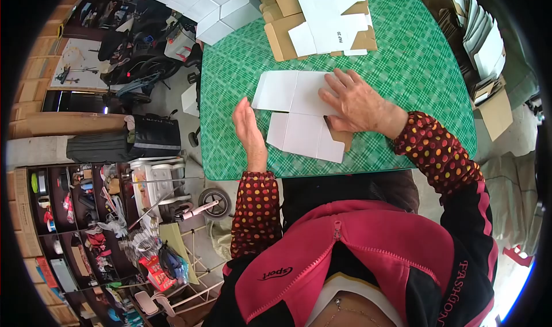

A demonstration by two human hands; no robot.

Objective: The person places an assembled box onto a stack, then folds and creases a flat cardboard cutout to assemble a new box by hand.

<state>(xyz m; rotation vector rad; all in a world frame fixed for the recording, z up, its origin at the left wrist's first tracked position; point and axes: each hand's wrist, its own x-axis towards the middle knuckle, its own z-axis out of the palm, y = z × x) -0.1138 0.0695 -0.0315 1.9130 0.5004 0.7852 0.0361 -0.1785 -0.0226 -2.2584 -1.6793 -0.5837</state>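
A white cardboard blank (299, 134) with fold lines and flaps lies on the green checked tablecloth (230, 56). My right hand (359, 102) rests on its right part, fingers apart and pointing up and left, with the thumb by a brown flap at the lower right. To the left of the blank, my left hand (249, 128) stands on edge with its fingers together and stretched out, holding nothing. Between its palm and the blank's left edge a strip of tablecloth shows.
Flat white and brown blanks (322, 33) are piled at the table's far side. White boxes (230, 10) are stacked at the far left. Folded cardboard (483, 45) fills a carton on the right. Shelves (75, 229) and a wheel (214, 204) are left of the table.
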